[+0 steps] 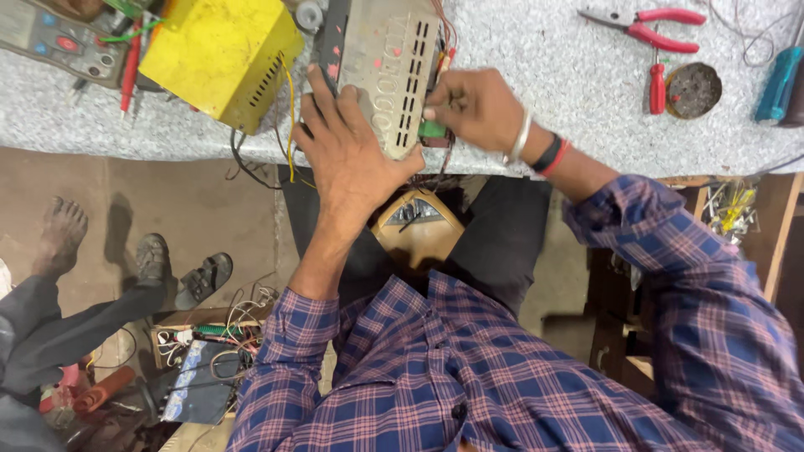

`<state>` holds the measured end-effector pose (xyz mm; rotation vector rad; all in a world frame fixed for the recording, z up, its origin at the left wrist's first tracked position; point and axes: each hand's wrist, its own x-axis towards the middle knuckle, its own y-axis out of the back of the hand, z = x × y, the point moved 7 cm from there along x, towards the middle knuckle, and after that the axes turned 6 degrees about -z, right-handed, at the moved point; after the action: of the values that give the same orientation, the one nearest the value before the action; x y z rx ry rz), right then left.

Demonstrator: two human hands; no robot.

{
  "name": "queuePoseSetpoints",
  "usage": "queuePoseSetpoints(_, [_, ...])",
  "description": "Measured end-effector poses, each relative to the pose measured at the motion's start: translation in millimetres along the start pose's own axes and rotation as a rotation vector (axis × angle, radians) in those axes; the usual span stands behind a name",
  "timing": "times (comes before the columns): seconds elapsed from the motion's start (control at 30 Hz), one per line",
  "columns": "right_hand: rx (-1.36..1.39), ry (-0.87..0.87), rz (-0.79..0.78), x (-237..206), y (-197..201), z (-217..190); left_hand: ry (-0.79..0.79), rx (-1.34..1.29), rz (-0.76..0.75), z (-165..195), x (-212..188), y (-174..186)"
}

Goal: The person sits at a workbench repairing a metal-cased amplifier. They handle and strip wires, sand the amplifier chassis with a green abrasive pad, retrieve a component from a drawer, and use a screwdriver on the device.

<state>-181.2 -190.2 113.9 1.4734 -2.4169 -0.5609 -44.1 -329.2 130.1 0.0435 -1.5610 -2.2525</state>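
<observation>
Looking down from the head camera, I see a grey metal case (389, 67) with rows of vent slots lying on the speckled bench (544, 75), its long axis running away from the person, its near end at the bench edge. The left hand (352, 151) lies flat on the case's left side and near end, fingers spread and pressing it down rather than curled round it. The right hand (473, 105) comes in from the right, fingertips pressed together at the case's right edge, where a small green part (432, 130) and thin red wires (444, 33) sit; whether it actually pinches the part I cannot tell. So the case lies directly under the left hand and just left of the right one, both touching it.

A yellow box (219, 54) stands just left of the case, a multimeter (59, 38) beyond it. Red pliers (649, 25), a round tin (693, 89) and a blue screwdriver (777, 84) lie well apart to the right. Another person's bare foot (60, 234) rests on the floor.
</observation>
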Motion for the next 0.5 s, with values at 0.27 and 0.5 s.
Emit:
queuePoseSetpoints(0.27, [-0.033, -0.149, -0.037, -1.7, -2.1, 12.1, 0.029, 0.008, -0.034, -0.9, 1.4, 0.6])
queuePoseSetpoints(0.5, [-0.548, 0.523, 0.118, -17.6, -7.2, -39.7, 0.013, 0.008, 0.002, 0.1, 1.2, 2.7])
